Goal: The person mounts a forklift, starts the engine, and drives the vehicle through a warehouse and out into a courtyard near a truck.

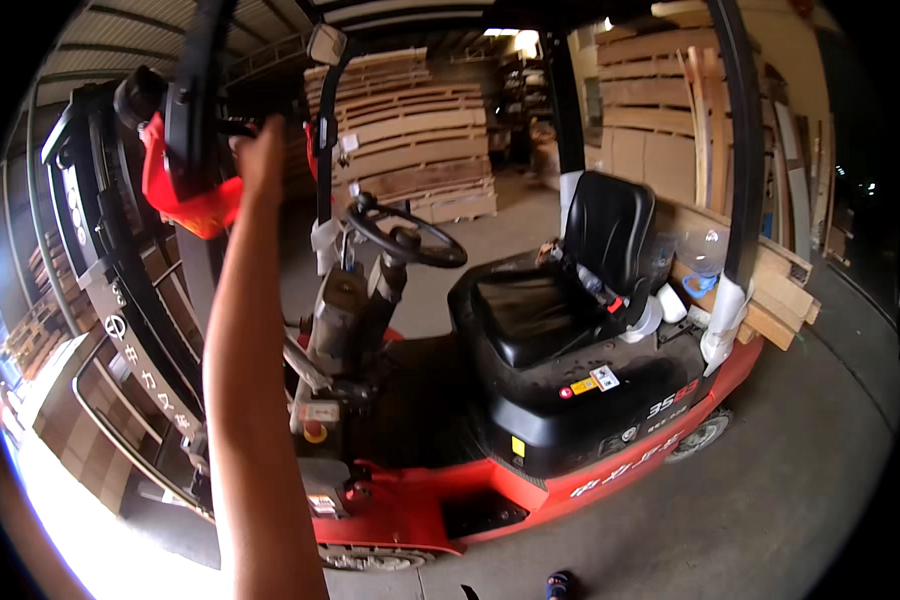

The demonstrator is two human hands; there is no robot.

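My left arm stretches up across the left part of the view. At its end my left hand (258, 160) is closed round a black grab handle (232, 128) by the front pillar (192, 110) of a red and black forklift (580, 430). The fingers are partly hidden and a little blurred. Just below the hand hangs a bright red cloth or bag (205, 208). Right of my forearm are the steering wheel (440, 250) and the black seat (530, 315), with a seat belt lying over it. My right hand is out of view.
The mast (120, 300) stands on the left. A low red step (485, 505) lies between floor and cab. Behind the seat are a clear plastic jug (705, 250) and boards (778, 300). Stacked timber (420, 140) rises beyond. A shoe (560, 584) shows on the floor.
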